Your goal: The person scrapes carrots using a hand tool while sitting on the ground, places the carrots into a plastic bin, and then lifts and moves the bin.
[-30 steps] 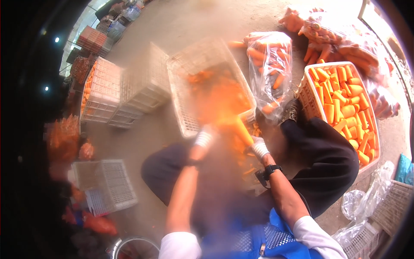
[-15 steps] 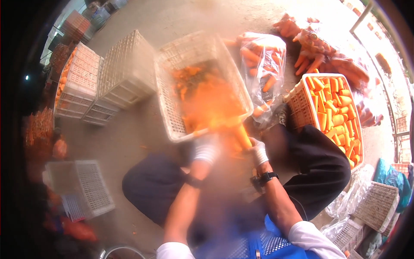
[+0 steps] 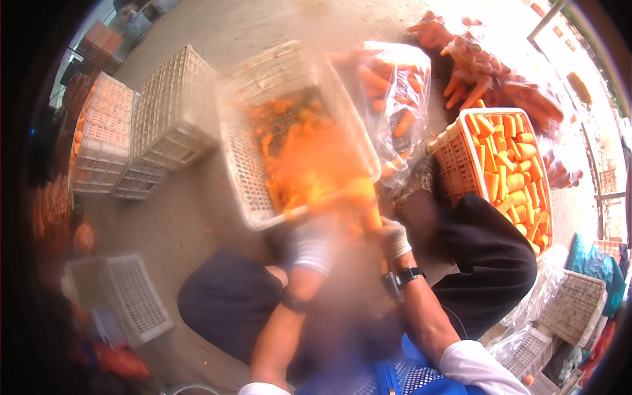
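Observation:
A thick orange carrot (image 3: 370, 209) slants over the near edge of a white plastic crate (image 3: 253, 222). My right hand (image 3: 394, 238), in a pale knit glove, is closed at the carrot's lower end. Left of it, my gloved left hand (image 3: 312, 245) is near the crate's near rim. A hazy smear covers its fingers, so their grip is hidden. Orange peelings and carrot pieces (image 3: 296, 164) lie in the crate, partly blurred.
A crate of peeled carrot pieces (image 3: 503, 164) stands by my right knee. Beyond it are bags of carrots (image 3: 395, 82) and a larger bagged heap (image 3: 487, 72). Stacked crates (image 3: 172, 108) stand at left, with another crate (image 3: 135, 293) lower down. More crates (image 3: 571, 306) lie at lower right.
The crate of peelings and the stacked crates appear slightly further left. The carrot's lower end has shifted slightly downward, with my right hand still at it. My left hand is a little lower.

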`<state>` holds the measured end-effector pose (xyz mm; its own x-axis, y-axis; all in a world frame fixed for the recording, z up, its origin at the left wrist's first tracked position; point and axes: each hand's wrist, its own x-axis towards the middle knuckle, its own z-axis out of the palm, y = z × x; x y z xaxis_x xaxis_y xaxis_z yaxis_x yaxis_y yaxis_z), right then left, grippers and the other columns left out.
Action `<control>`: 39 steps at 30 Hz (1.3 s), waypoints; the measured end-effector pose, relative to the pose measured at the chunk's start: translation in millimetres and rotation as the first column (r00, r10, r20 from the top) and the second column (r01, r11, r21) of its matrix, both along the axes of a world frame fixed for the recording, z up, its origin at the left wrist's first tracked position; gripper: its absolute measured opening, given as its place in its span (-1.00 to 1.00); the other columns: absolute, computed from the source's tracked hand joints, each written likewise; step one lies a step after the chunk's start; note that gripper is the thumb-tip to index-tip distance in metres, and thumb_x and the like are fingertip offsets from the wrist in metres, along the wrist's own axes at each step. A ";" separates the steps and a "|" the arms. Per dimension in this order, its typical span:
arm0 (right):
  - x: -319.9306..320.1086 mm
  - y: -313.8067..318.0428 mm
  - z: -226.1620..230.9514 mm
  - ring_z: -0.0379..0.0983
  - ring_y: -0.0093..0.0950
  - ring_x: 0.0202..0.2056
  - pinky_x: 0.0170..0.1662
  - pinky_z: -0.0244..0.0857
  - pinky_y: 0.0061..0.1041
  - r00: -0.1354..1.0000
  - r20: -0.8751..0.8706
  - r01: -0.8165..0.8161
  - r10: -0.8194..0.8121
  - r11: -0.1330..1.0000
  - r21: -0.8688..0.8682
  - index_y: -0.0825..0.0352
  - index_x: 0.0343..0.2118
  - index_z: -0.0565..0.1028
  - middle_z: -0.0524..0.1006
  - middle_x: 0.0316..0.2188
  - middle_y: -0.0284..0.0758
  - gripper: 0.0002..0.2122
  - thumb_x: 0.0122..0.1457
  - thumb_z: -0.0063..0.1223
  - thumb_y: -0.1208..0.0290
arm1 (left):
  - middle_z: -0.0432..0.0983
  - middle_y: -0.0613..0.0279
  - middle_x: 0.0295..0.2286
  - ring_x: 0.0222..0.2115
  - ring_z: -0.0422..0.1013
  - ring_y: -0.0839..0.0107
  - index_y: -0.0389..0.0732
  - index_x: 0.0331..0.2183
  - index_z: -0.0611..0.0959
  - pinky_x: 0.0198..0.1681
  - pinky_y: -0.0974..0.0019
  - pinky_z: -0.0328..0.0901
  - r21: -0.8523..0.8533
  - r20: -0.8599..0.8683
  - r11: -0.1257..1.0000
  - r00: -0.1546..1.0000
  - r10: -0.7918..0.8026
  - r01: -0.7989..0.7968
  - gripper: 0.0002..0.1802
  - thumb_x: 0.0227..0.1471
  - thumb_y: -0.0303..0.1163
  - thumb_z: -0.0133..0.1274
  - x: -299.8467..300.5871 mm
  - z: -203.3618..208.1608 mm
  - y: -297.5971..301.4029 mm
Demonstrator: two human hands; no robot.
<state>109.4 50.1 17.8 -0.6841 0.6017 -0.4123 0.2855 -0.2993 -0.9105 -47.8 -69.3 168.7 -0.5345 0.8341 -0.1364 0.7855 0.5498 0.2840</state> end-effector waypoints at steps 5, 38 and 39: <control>3.8 -0.6 -13.9 0.39 -0.59 -0.42 -0.31 0.26 -0.63 0.946 -0.245 0.057 -0.212 0.854 -0.518 0.45 -0.21 0.54 0.51 -0.44 -0.38 -0.65 -0.01 0.09 0.29 | 0.54 0.02 -0.54 -0.47 0.48 0.02 -0.17 -0.43 0.53 -0.40 -0.02 0.33 -0.035 0.035 0.999 0.999 0.027 -0.026 -0.84 -0.04 -0.29 -0.03 -0.5 -3.1 7.4; 4.0 -11.8 182.9 0.46 -0.58 -0.40 -0.39 0.32 -0.54 0.895 -0.434 0.020 -0.103 0.981 -0.193 0.36 -0.26 0.56 0.57 -0.41 -0.37 -0.79 0.17 0.06 0.32 | 0.50 0.24 -0.45 -0.41 0.40 0.47 -0.36 -0.24 0.55 -0.33 0.39 0.34 0.551 0.641 0.723 0.766 -0.047 -0.417 -0.67 -0.18 -0.59 0.11 34.0 39.0 1.1; 7.3 -6.4 182.1 0.46 -0.59 -0.40 -0.39 0.32 -0.55 0.879 -0.461 -0.009 -0.123 0.962 -0.273 0.36 -0.25 0.56 0.57 -0.40 -0.38 -0.78 0.18 0.05 0.32 | 0.50 0.24 -0.45 -0.41 0.40 0.47 -0.36 -0.24 0.55 -0.33 0.39 0.34 0.549 0.644 0.729 0.763 -0.056 -0.409 -0.67 -0.18 -0.59 0.11 29.1 18.2 2.7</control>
<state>116.7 43.8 199.9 -0.8034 0.5620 -0.1969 -0.1810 -0.5455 -0.8184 -18.7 -66.6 187.0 -0.6811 0.7310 0.0408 0.2321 0.1628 0.9590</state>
